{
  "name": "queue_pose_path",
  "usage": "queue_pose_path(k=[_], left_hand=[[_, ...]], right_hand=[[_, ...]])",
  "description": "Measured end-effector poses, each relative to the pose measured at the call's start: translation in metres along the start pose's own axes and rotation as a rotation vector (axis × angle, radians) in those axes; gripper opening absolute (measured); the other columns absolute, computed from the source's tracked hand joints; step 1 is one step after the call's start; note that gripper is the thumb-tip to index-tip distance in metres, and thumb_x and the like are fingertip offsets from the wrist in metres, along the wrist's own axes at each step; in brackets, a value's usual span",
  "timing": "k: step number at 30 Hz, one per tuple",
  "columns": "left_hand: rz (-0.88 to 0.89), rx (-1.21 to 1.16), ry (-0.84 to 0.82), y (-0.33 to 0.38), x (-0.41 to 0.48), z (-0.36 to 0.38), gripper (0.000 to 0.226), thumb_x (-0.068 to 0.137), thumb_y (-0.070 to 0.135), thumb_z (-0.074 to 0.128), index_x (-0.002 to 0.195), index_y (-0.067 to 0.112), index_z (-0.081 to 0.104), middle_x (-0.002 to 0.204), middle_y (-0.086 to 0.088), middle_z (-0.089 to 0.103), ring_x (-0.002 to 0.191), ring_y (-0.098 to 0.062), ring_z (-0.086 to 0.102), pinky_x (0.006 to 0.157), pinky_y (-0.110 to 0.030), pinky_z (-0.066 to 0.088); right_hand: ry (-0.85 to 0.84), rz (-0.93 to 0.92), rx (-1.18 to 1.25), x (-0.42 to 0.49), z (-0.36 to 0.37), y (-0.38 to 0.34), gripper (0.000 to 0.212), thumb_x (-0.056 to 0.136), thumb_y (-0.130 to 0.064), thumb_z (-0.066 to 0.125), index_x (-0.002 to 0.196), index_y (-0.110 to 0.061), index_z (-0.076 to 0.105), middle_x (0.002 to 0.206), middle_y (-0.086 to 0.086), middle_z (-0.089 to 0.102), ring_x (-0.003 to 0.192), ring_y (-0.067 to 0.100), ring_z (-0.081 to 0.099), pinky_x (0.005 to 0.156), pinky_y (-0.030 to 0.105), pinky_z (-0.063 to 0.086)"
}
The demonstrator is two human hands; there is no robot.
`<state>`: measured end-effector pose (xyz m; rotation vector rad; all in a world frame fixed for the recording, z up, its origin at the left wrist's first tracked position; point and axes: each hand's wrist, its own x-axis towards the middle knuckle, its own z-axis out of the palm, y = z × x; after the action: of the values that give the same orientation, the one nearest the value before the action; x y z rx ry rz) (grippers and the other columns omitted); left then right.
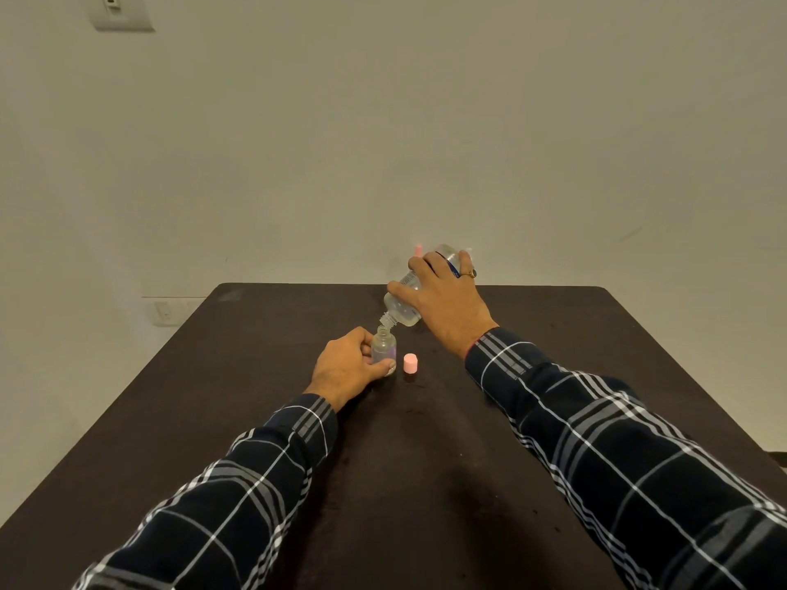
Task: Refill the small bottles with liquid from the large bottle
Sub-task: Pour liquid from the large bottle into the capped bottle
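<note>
A dark brown table (426,483) carries everything, and both plaid sleeves reach across it from the near edge. Over its far half the right hand (443,300) wraps its fingers and thumb round a large clear plastic bottle (402,306). The bottle is uncapped and tipped neck-down to the left, with clear liquid pooled in its lower shoulder. Its mouth sits just above the open mouth of a small clear bottle (384,344). This stands upright on the table near the centre line, with the left hand (345,368) curled round its side. How much liquid it holds is hard to tell. A pink cap (410,363) stands just right of it, apart. Near the far edge a pink tip (418,249) peeks from behind the large bottle, possibly another small bottle's cap. A ring (472,273) sits on one right finger.
</note>
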<state>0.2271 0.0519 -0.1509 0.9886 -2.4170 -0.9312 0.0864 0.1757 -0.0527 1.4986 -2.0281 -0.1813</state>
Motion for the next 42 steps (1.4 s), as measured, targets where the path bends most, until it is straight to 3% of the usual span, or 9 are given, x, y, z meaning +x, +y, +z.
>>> queue_pose_path(k=[42], left_hand=[[-0.023, 0.003, -0.035, 0.002, 0.0008, -0.0005, 0.037, 0.08, 0.043, 0.082, 0.106, 0.03, 0.058, 0.098, 0.012, 0.067, 0.089, -0.006, 0.065, 0.089, -0.037, 0.058]], right_hand=[[0.054, -0.092, -0.063, 0.0026, -0.0047, 0.002, 0.077, 0.075, -0.027, 0.085, 0.138, -0.036, 0.042, 0.145, 0.013, 0.038, 0.137, 0.035, 0.033, 0.108, 0.072, 0.022]])
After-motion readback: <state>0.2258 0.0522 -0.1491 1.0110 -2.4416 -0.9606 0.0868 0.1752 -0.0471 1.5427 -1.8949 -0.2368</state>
